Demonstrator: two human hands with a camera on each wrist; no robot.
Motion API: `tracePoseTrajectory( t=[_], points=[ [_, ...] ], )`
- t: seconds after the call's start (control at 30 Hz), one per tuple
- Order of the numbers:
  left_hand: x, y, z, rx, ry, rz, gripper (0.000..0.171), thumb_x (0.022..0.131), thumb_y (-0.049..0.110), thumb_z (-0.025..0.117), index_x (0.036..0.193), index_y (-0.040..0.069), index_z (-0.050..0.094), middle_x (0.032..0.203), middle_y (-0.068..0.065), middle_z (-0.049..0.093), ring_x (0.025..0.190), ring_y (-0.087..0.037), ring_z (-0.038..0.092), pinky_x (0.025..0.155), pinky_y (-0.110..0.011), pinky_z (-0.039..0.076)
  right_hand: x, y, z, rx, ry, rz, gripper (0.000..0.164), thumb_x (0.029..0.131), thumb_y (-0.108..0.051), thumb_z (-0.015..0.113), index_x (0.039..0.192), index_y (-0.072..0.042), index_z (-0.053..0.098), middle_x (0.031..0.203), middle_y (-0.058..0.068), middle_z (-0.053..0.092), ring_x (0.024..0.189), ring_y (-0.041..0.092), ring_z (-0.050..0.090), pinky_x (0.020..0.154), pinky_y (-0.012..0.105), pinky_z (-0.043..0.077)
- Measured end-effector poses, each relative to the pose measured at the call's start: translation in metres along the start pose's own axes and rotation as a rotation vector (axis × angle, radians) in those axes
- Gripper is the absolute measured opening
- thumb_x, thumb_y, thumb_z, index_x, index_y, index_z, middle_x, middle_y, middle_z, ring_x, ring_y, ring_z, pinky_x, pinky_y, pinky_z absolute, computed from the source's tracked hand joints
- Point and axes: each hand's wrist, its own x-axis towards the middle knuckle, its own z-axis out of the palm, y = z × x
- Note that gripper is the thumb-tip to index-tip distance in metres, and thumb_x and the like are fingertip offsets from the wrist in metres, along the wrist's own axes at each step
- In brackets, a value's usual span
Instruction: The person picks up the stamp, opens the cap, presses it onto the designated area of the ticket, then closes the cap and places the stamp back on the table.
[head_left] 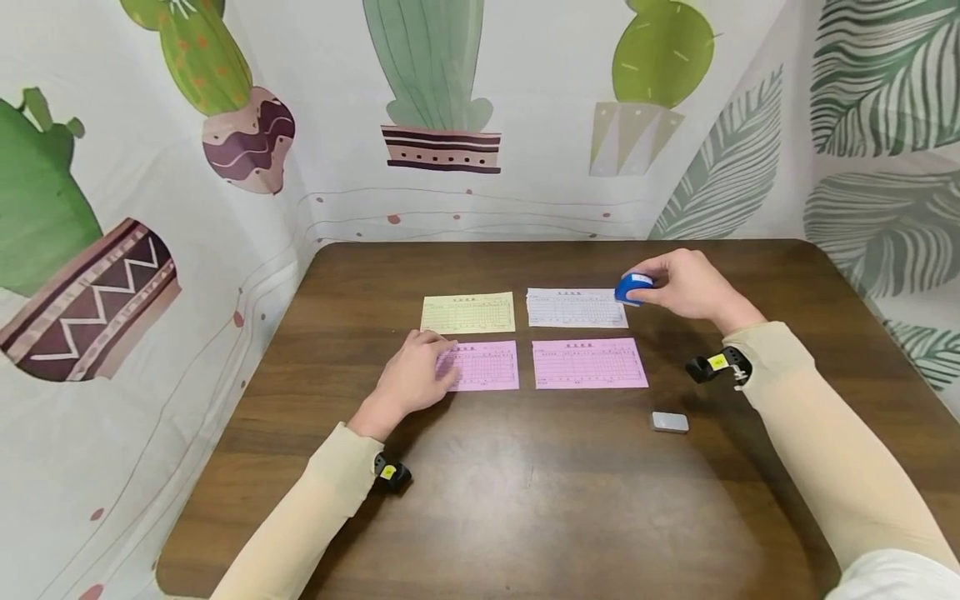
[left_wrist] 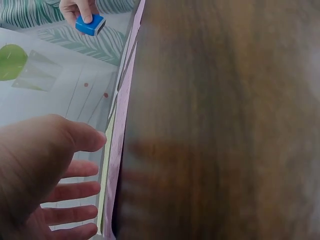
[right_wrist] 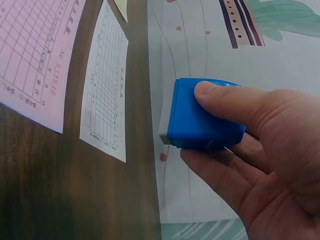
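Note:
My right hand (head_left: 693,286) pinches a blue hand stamp (head_left: 632,287) between thumb and fingers, above the right end of the white printed form (head_left: 576,308). In the right wrist view the stamp (right_wrist: 207,115) shows its pale base turned toward the table, apart from the paper. My left hand (head_left: 415,373) is over the left end of a pink form (head_left: 486,367), its fingers relaxed and holding nothing; whether they touch the paper I cannot tell. A yellow form (head_left: 468,315) lies beyond that hand, and another pink form (head_left: 588,364) lies in front of the white one.
A small grey rectangular piece (head_left: 669,422), like a cap, lies on the brown wooden table (head_left: 465,492), nearer than the right pink form. Behind the table hangs a white cloth (head_left: 547,167) printed with cacti and leaves. A black wrist camera (head_left: 701,368) sits below the right cuff.

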Motion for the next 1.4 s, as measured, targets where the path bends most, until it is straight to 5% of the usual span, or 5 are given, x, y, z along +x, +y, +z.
tracePoseTrajectory(
  t=[0.23,0.73,1.03,1.4],
  points=[
    [0.006,0.001,0.001,0.02,-0.023,-0.015,0.046,0.095,0.025,0.075,0.134,0.001,0.072,0.129,-0.015,0.071,0.124,-0.034,0.059,0.106,-0.046,0.055,0.003,-0.002,-0.003,0.0,-0.003,-0.003,0.03,0.092,-0.022,0.084,0.12,-0.01,0.081,0.104,0.01,0.083,0.092,0.023,0.075,0.089,0.045,0.06],
    [-0.003,0.001,0.006,0.044,0.025,-0.016,0.041,0.092,0.025,0.08,0.126,0.004,0.077,0.122,-0.015,0.069,0.118,-0.033,0.059,0.098,-0.045,0.058,-0.001,-0.006,0.005,0.003,0.017,-0.064,0.028,0.092,-0.028,0.086,0.113,-0.011,0.083,0.099,0.003,0.083,0.089,0.014,0.075,0.081,0.032,0.059],
    [-0.015,0.009,0.016,0.038,0.011,-0.025,0.037,0.09,0.025,0.08,0.122,0.005,0.079,0.12,-0.011,0.068,0.117,-0.03,0.059,0.095,-0.044,0.06,-0.014,-0.004,0.02,0.05,-0.026,-0.044,0.035,0.09,-0.021,0.086,0.119,-0.003,0.079,0.101,0.008,0.082,0.089,0.019,0.077,0.083,0.045,0.065],
    [-0.008,0.009,0.009,0.067,0.009,-0.007,0.038,0.093,0.026,0.078,0.124,0.005,0.078,0.12,-0.013,0.068,0.117,-0.031,0.059,0.096,-0.043,0.059,-0.001,-0.024,0.014,0.0,0.008,-0.111,0.03,0.089,-0.023,0.087,0.114,-0.007,0.082,0.097,0.005,0.083,0.086,0.016,0.077,0.079,0.036,0.063]
  ],
)
